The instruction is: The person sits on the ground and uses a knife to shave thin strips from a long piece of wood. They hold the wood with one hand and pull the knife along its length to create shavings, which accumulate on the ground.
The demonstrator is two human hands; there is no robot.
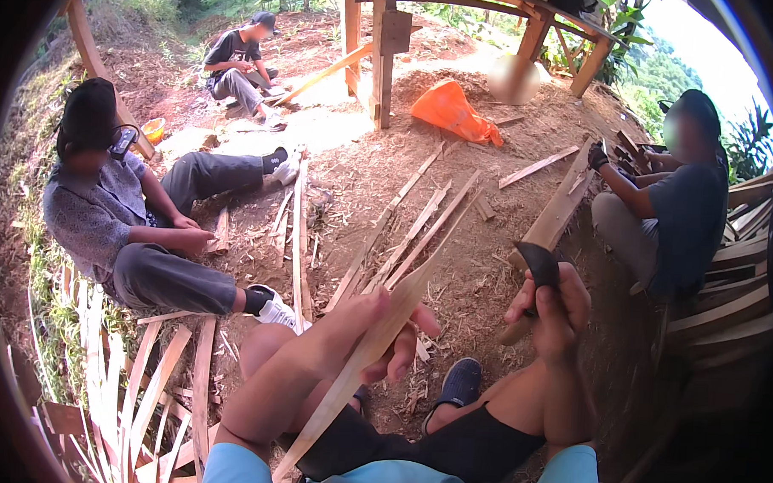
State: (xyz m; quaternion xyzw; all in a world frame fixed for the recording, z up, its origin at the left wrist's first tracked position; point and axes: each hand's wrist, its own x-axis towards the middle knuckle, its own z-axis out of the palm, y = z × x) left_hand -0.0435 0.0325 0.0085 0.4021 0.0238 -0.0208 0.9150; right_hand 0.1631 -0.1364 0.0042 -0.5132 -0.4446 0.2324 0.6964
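Note:
In front of my body, my left hand [357,343] holds a long, thin wooden strip [361,360] that runs slantwise from my lap up and away to the right. The thumb lies over the strip while several fingertips stick out past its right side. Raised to the right, my right hand [563,311] is closed around a knife [540,262] with a dark, curved upper part. The knife stands apart from the strip. Its lower part is mostly hidden behind my fingers.
Wooden strips lie on the dirt [395,233] ahead, and a pile of strips [147,386] fills the lower left. People sit at left [149,208], far left [239,66] and right [660,200]. An orange bag [455,112] lies near a wooden post [382,62].

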